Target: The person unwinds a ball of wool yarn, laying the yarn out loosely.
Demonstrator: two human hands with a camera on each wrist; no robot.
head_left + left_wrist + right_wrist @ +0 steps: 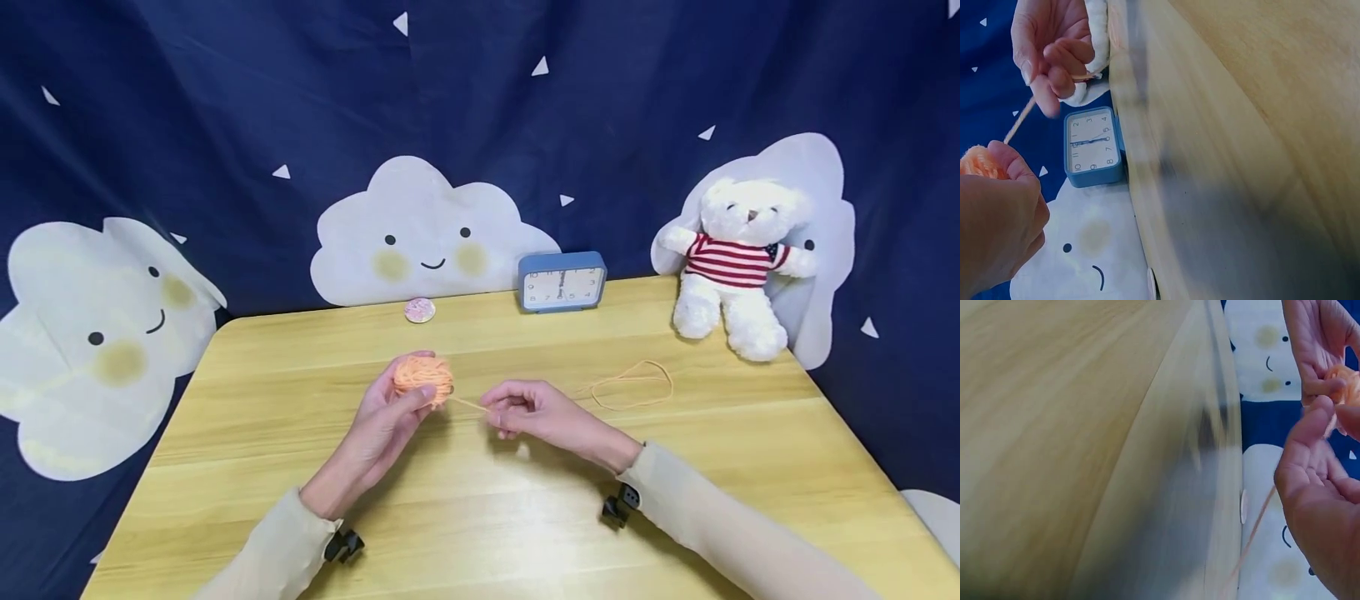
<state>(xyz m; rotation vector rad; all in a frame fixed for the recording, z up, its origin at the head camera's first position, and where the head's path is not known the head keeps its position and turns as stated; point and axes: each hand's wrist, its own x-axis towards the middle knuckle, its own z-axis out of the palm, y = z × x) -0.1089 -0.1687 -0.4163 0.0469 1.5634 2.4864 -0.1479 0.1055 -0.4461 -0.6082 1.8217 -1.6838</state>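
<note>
A small ball of orange yarn (422, 379) sits in my left hand (390, 412), the thumb pressed over its front and the fingers behind it. From the ball a short taut strand (469, 404) runs to my right hand (543, 417), which pinches it between thumb and fingertips just to the right. Beyond the right hand, a loose loop of the yarn's tail (630, 387) lies on the table. In the left wrist view the ball (979, 164) is mostly hidden by the left hand; the right wrist view shows the tail (1254, 531) hanging below the right hand.
Along the back of the wooden table (480, 508) stands a blue clock (561, 283), with a round pinkish disc (420, 311) to its left. A white teddy bear (738, 267) in a striped shirt sits at the back right. Behind hangs a dark blue cloud-printed curtain (480, 100).
</note>
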